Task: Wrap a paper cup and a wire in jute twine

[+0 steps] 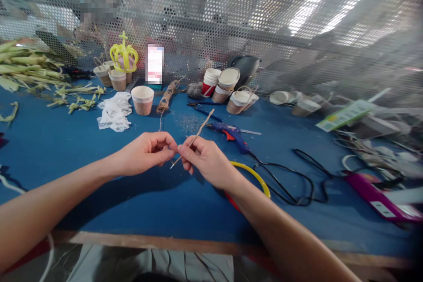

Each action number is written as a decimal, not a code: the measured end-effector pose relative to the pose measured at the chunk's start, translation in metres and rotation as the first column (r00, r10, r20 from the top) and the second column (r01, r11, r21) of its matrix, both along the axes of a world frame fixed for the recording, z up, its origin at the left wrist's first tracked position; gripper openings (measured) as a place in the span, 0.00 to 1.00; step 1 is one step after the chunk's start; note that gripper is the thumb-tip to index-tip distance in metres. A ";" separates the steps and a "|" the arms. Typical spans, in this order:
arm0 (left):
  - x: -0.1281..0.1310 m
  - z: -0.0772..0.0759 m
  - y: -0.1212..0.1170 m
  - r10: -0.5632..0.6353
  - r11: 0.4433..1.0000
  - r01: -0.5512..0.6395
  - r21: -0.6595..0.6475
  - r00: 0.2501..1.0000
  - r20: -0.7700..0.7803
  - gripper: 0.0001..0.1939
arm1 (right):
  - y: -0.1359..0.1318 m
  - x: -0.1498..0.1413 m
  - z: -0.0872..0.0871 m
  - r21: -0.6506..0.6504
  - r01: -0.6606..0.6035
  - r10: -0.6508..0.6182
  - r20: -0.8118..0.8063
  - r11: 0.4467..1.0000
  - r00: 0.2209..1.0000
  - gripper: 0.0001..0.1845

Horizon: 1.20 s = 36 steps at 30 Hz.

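Note:
My right hand [209, 158] pinches a thin stick [204, 124] that looks wrapped in brown twine; it slants up and away, its lower tip showing below the fingers. Close beside it, my left hand [145, 152] is closed in a pinch, its fingertips almost touching the right thumb. A strand of twine runs from a twine bundle [167, 97] down to the left hand, where the fingers hide its end. Just beyond the right hand lies a blue glue gun [231, 134] with a glue stick in its back.
Behind stand a paper cup [142, 100], more handled cups [236, 102], a phone [154, 64] and a yellow crown [124, 55], before a perforated metal screen. White cloth [115, 111] and husks [26, 64] lie left. Right are black cable [280, 165], a yellow ring [256, 172] and a purple power strip [373, 194].

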<state>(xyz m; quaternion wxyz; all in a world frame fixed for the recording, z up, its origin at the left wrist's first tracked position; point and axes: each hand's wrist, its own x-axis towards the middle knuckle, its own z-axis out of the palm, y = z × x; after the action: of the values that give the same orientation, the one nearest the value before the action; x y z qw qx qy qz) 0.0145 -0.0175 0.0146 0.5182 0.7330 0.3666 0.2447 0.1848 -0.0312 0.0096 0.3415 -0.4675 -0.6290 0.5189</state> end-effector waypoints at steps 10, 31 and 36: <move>0.000 0.000 -0.001 -0.002 1.000 0.002 -0.010 1.000 0.014 0.05 | -0.001 -0.001 0.000 0.042 0.030 -0.032 0.048 0.999 0.998 0.14; 0.001 -0.003 0.000 0.057 0.994 -0.060 -0.090 0.998 -0.027 0.10 | -0.003 -0.004 -0.003 0.109 -0.022 0.025 -0.025 0.994 0.999 0.11; 0.000 0.000 -0.001 0.016 0.996 -0.016 -0.085 1.000 0.008 0.10 | -0.002 -0.003 -0.004 0.109 -0.010 0.017 -0.061 0.994 0.998 0.10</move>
<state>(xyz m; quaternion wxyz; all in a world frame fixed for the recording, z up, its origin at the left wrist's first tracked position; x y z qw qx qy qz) 0.0147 -0.0184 0.0149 0.5484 0.7063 0.3802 0.2363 0.1816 -0.0336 0.0057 0.3822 -0.4276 -0.6486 0.5003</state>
